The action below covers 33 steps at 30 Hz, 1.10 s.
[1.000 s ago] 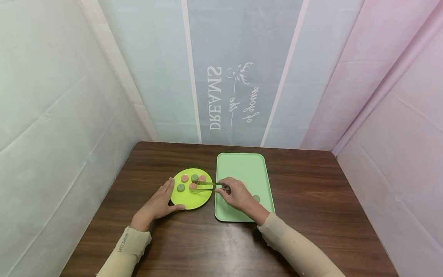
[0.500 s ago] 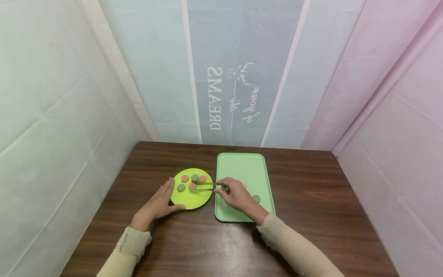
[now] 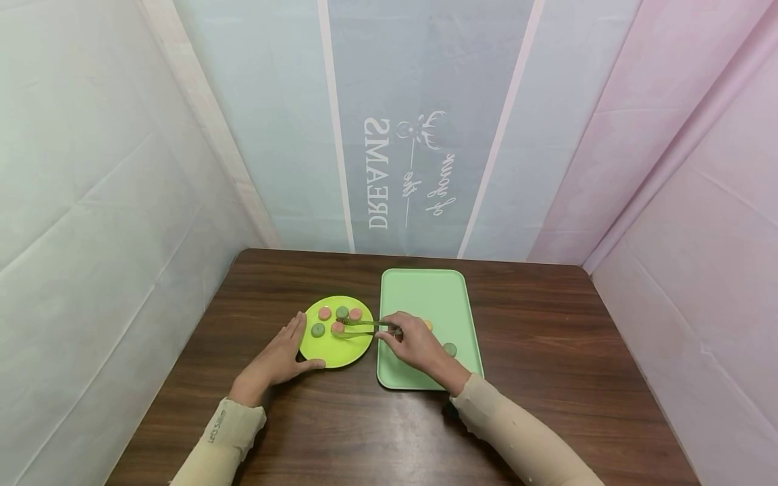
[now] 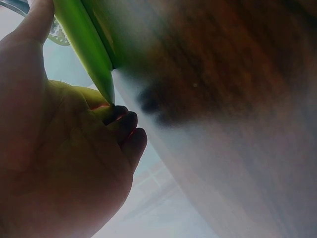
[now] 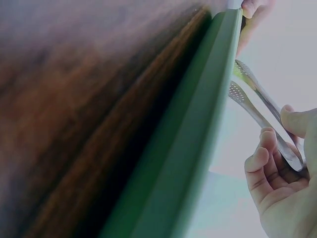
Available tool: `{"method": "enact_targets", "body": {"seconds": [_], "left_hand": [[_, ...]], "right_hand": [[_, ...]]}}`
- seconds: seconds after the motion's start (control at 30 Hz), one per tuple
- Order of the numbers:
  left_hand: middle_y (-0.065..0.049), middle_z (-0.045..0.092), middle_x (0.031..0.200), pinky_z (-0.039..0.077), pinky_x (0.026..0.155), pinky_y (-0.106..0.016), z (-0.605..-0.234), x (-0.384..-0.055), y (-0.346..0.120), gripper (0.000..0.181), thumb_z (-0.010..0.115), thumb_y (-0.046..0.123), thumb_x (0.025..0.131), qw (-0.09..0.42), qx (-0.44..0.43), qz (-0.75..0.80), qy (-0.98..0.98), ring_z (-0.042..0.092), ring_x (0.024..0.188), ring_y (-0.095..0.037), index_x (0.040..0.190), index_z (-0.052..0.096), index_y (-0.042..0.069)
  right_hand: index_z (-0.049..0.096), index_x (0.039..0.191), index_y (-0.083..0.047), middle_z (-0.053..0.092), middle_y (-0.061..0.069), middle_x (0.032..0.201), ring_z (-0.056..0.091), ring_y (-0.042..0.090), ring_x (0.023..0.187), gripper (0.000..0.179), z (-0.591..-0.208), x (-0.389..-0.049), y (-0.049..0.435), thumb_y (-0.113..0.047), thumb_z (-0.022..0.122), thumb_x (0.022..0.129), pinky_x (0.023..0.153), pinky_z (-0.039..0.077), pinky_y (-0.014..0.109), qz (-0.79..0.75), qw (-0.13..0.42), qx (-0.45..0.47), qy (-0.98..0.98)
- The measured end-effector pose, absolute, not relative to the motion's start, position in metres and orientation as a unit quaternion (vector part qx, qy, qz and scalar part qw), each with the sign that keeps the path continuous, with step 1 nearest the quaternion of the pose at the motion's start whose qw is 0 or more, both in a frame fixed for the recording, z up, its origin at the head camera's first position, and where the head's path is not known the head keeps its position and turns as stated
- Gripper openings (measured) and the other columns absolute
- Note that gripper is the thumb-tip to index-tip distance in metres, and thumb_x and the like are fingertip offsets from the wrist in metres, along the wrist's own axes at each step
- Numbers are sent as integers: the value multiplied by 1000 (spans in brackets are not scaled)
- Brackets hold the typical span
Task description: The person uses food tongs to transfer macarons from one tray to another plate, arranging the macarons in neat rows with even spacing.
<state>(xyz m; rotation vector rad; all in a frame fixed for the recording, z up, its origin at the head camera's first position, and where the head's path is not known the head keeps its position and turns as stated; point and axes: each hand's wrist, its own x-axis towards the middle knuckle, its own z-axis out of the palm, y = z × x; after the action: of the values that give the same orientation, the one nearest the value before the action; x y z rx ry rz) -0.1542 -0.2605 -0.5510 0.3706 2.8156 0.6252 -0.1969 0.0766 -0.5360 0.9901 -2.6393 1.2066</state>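
Note:
My right hand (image 3: pixel 416 341) holds metal tongs (image 3: pixel 371 323) between thumb and fingers, above the left side of the light green tray (image 3: pixel 422 287). The tongs' tips lie on either side of a pink macaron (image 3: pixel 337 327) on the yellow-green plate (image 3: pixel 337 352); whether they touch it cannot be told. In the right wrist view the tongs (image 5: pixel 262 106) stand spread. My left hand (image 3: pixel 281 354) rests against the plate's left rim, thumb apart from the straight fingers. Also on the plate are green macarons (image 3: pixel 318 330) and more pink macarons (image 3: pixel 325 313).
On the tray lie a green macaron (image 3: pixel 450 349) and a yellow one (image 3: pixel 429 325), the latter partly hidden by my right hand. Plate and tray stand side by side on a dark wooden table (image 3: pixel 547 337). Cloth walls (image 3: pixel 425 229) rise behind it and at both sides.

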Motion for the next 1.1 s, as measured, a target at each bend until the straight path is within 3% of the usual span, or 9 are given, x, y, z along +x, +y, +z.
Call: {"method": "enact_targets", "body": {"seconds": [0.67,1.1], "left_hand": [[-28,6,177,17,133,-59,-551,-156,-259,126,72,68,94,127,122,215,961,12,164,-43,169,5,-8],[-29,7,177,18,132,-61,-553,-152,-261,125,73,66,94,117,121,221,961,13,163,-45,169,7,-9]], "right_hand": [[77,123,0,70,1,96,70,11,82,30,-533,-194,78,-19,79,101,72,63,28,400,35,318,-859],[78,119,-4,70,-1,93,69,8,79,26,-534,-187,89,-21,81,100,69,62,26,417,65,310,-852]]}}
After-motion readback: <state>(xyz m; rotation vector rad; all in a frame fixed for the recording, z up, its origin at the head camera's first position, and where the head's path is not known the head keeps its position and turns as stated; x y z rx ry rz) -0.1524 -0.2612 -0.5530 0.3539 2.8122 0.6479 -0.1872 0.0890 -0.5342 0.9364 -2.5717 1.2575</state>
